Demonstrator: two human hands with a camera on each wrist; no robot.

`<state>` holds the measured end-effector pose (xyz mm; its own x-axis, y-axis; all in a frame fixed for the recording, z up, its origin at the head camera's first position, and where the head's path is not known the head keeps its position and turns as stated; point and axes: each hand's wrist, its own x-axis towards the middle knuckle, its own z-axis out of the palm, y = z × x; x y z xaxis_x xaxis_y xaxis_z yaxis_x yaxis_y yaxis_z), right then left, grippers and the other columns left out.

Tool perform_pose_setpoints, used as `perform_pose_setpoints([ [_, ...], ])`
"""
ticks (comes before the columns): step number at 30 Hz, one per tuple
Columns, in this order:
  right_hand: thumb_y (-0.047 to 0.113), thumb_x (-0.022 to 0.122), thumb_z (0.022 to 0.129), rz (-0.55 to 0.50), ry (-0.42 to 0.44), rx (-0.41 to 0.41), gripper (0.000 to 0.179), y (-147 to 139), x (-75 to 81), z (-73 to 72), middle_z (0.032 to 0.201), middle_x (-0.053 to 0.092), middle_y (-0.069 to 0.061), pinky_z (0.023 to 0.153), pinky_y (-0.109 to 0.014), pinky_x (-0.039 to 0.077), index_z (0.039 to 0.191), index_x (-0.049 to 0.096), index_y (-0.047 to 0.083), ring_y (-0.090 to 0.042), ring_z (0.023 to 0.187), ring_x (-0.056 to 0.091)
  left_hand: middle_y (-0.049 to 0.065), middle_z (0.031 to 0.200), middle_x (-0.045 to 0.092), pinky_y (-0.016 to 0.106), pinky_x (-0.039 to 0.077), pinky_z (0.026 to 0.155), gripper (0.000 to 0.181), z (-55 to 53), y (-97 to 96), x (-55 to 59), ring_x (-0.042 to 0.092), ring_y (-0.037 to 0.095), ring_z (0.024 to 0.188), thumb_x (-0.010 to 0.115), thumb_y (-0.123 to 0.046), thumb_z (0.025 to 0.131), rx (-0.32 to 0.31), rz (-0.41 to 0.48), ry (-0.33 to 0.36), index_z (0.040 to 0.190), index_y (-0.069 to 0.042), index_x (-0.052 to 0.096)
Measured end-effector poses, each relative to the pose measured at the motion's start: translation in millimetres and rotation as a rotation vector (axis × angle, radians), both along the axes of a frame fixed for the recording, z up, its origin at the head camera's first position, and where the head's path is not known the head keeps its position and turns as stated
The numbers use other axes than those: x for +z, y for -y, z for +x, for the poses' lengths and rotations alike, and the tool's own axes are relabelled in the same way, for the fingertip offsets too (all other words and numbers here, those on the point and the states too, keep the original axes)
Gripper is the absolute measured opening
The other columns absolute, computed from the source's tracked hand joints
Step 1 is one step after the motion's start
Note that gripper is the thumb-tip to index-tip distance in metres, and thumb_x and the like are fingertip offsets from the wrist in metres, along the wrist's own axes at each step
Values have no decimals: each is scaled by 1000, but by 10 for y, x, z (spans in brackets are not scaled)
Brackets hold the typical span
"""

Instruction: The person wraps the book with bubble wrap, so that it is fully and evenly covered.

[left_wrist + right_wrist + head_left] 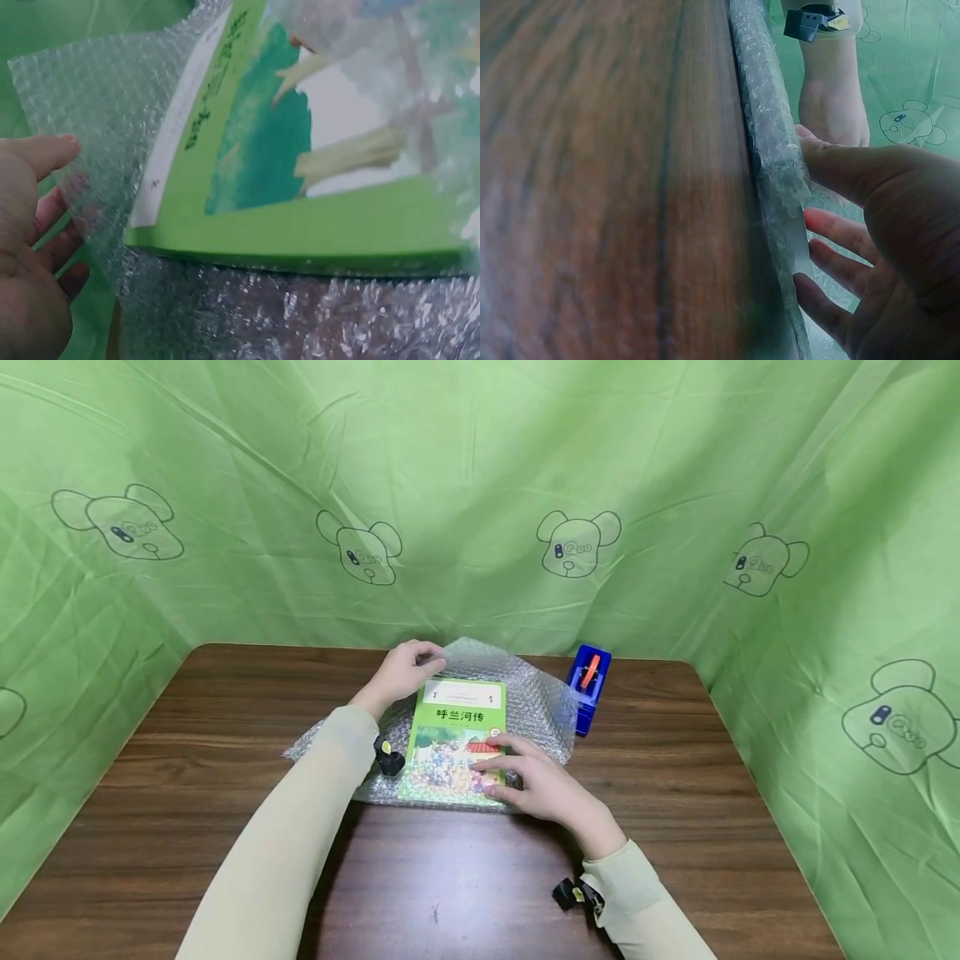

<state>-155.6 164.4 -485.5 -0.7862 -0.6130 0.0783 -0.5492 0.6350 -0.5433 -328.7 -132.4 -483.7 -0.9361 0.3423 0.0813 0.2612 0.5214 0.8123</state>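
Observation:
A green book [461,718] with an illustrated cover lies on a sheet of bubble wrap [525,693], a layer of which covers the cover's lower part. At the book's top left corner, my left hand [405,670] holds the wrap's edge; in the left wrist view the thumb [56,150] is in front of the film and the fingers [64,240] are partly behind it. My right hand [536,781] rests with spread fingers on the lower right of the covered book. In the right wrist view its fingertips touch the wrap's folded edge [769,112].
A blue oblong holder [587,714] with an orange piece [591,671] stands at the back right, partly behind the wrap. The brown wooden table [465,885] is bounded by green curtains [465,485] at the back and sides.

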Motion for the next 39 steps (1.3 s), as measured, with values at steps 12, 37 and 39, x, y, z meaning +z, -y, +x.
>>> perform_pose_setpoints([
  [12, 32, 83, 99, -7, -2, 0, 41, -7, -11, 9, 165, 50, -12, 126, -63, 34, 139, 77, 23, -37, 157, 41, 7, 121, 77, 51, 56, 104, 24, 235, -58, 69, 71, 27, 115, 67, -24, 112, -51, 74, -67, 125, -7, 78],
  [37, 31, 84, 98, -15, 5, -14, 40, 4, -4, 11, 165, 51, -11, 126, -65, 33, 137, 78, 24, -38, 157, 41, -1, 117, 77, 49, 56, 104, 11, 560, -43, -53, 70, 19, 106, 64, -16, 112, -237, -155, -210, 114, -14, 75],
  [39, 31, 84, 98, -15, 7, -15, 40, 9, 0, 11, 165, 51, -11, 126, -65, 33, 137, 78, 24, -38, 156, 41, -1, 117, 77, 49, 56, 106, 11, 566, -40, -64, 70, 21, 113, 64, -16, 112, -239, -168, -216, 113, -15, 75],
])
